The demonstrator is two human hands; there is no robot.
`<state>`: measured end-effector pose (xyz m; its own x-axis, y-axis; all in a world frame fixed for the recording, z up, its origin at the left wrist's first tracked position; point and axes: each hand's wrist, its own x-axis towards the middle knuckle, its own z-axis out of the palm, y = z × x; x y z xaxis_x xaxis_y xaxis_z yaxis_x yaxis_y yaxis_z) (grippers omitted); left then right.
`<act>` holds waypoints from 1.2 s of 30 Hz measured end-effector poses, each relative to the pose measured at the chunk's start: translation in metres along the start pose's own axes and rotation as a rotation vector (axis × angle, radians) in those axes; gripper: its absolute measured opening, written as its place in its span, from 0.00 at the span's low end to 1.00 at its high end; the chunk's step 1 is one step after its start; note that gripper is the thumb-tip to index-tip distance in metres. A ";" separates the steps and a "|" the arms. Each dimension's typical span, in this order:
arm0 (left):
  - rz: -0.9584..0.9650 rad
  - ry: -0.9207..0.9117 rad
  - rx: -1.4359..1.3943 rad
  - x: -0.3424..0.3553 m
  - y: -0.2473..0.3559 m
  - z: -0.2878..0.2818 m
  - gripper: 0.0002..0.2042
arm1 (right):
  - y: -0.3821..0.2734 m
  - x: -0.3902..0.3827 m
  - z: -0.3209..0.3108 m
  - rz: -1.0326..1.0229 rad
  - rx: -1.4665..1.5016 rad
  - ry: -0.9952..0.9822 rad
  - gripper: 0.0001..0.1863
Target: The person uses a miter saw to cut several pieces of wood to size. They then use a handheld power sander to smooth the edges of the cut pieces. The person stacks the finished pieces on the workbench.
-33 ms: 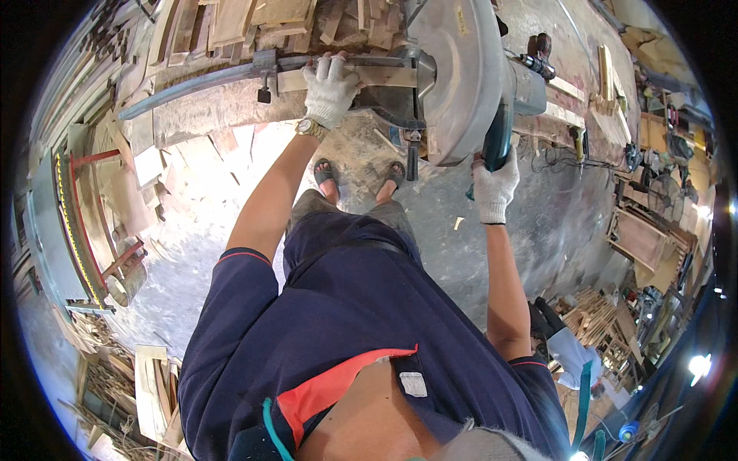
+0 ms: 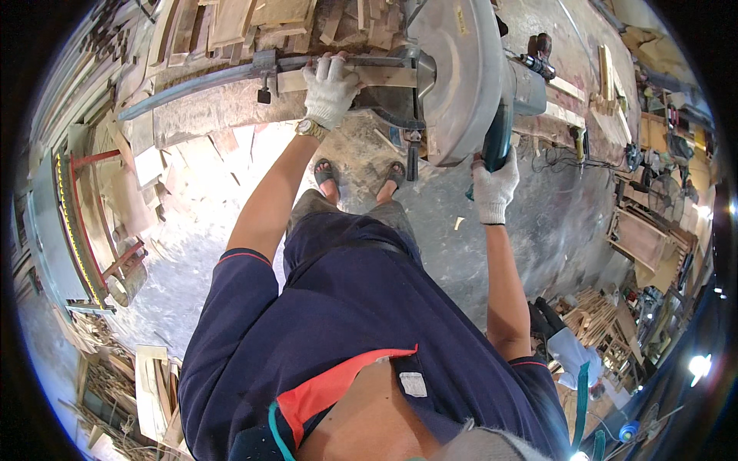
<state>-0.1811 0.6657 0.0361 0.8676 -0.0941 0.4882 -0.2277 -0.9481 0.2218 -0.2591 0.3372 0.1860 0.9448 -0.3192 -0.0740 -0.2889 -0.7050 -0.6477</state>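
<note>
Along the near edge of the dusty wooden worktop (image 2: 204, 111), a pale, flat wooden strip (image 2: 388, 76) is held against a dark metal fence (image 2: 300, 63) by the left hand in a white knitted glove (image 2: 329, 91), its fingers bent over both. Just beside the strip's right end stands a large, round grey saw guard (image 2: 465, 84). The curved, dark saw handle (image 2: 500, 134) is clasped by the white-gloved right hand (image 2: 496, 188), fingers wrapped round its lower end.

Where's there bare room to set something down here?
Floor right of the gloved right hand, short of the tangled cables, looks bare; so does the workbench between metal rail and front edge, left of the gloved left hand. Behind the rail, wooden boards crowd it.
</note>
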 end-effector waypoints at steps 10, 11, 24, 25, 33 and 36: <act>-0.024 -0.009 -0.017 0.005 -0.003 0.002 0.12 | 0.008 0.004 0.015 -0.069 0.070 0.014 0.21; -0.029 -0.022 -0.013 0.005 -0.003 0.002 0.12 | 0.011 0.004 0.016 -0.086 0.068 0.009 0.22; -0.016 -0.132 -0.024 0.007 -0.008 -0.004 0.16 | -0.025 0.011 -0.009 -0.141 -0.121 -0.020 0.27; -0.006 -0.085 -0.018 0.005 -0.010 -0.009 0.18 | -0.053 0.011 -0.032 -0.138 -0.134 -0.065 0.26; -0.134 -0.174 0.057 -0.028 -0.033 -0.019 0.36 | -0.198 0.086 -0.135 -0.403 -0.410 -0.151 0.17; -0.093 -0.178 0.081 -0.039 -0.028 -0.037 0.29 | -0.205 0.120 -0.145 -0.571 -0.441 -0.106 0.16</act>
<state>-0.2246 0.7075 0.0419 0.9494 -0.0502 0.3099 -0.1125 -0.9760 0.1867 -0.1088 0.3514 0.4192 0.9704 0.2214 0.0965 0.2387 -0.9402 -0.2429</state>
